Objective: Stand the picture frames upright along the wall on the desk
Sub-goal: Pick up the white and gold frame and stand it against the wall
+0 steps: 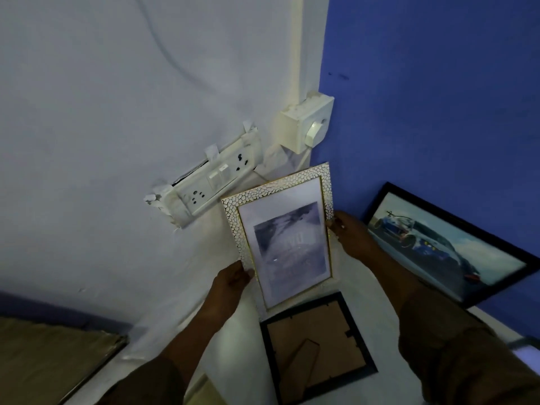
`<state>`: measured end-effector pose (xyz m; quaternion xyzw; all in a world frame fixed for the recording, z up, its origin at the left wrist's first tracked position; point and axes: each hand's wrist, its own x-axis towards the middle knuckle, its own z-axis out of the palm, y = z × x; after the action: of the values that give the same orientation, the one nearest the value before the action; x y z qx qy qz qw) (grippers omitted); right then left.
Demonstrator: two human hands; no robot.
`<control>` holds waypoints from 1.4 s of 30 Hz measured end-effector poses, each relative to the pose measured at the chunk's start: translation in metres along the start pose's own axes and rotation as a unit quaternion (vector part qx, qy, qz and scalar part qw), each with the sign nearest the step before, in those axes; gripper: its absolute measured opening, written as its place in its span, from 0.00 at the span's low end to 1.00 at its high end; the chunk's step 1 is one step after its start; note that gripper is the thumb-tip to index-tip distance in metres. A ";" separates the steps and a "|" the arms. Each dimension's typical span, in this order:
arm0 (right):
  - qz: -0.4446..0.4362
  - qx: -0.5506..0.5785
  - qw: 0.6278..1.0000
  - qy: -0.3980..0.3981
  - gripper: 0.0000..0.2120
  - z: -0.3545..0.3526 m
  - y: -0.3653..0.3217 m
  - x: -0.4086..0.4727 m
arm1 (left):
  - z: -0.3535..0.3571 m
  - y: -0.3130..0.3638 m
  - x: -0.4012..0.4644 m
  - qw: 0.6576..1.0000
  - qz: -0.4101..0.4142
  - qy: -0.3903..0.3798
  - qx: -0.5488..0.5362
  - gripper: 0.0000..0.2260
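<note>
Hands, left (233, 280) and right (347, 232), grip white frame (280, 238) between them (tilted).

Left grip (233, 277), right grip (347, 229) closed (raised).

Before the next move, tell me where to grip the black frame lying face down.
Take the black frame with the brown backing board by its two long side rails, coming from above. It lies flat, back up, on the white desk; the hinged cardboard stand looks too flimsy to lift by.
</note>
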<state>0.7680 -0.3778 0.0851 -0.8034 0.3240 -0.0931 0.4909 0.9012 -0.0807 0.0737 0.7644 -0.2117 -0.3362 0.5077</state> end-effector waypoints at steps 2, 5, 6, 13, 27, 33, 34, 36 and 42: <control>0.020 0.030 0.999 0.003 0.11 -0.014 0.004 -0.025 | 0.012 0.014 -0.017 0.998 0.024 0.011 -0.050 0.14; 0.040 0.075 0.996 0.018 0.06 -0.039 0.001 -0.069 | 0.032 0.049 -0.052 0.994 0.055 0.026 -0.087 0.12; 0.038 0.097 0.994 0.022 0.06 -0.048 -0.003 -0.083 | 0.036 0.060 -0.062 0.993 0.069 0.037 -0.083 0.10; -0.041 0.265 0.953 0.143 0.16 -0.154 -0.055 -0.197 | 0.047 0.139 -0.136 0.984 0.178 0.029 -0.002 0.10; -0.154 -0.013 0.972 0.175 0.22 -0.235 -0.139 -0.412 | 0.098 0.241 -0.216 0.911 0.347 -0.174 0.136 0.10; -0.117 0.043 0.929 0.350 0.23 -0.235 -0.127 -0.481 | 0.114 0.231 -0.222 0.924 0.372 -0.043 0.071 0.14; -0.105 0.053 0.919 0.377 0.24 -0.234 -0.124 -0.495 | 0.115 0.223 -0.226 0.937 0.346 -0.026 0.048 0.16; -0.088 0.078 0.901 0.418 0.24 -0.232 -0.116 -0.517 | 0.119 0.202 -0.229 0.959 0.284 -0.010 0.015 0.15; -0.037 0.141 0.834 0.532 0.21 -0.222 -0.092 -0.599 | 0.174 0.150 -0.255 0.985 0.125 -0.115 -0.037 0.12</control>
<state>0.2408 -0.1444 0.3749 -0.5629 0.4883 -0.5694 0.3469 0.6024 -0.0810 0.2426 0.6693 -0.3495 -0.3634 0.5457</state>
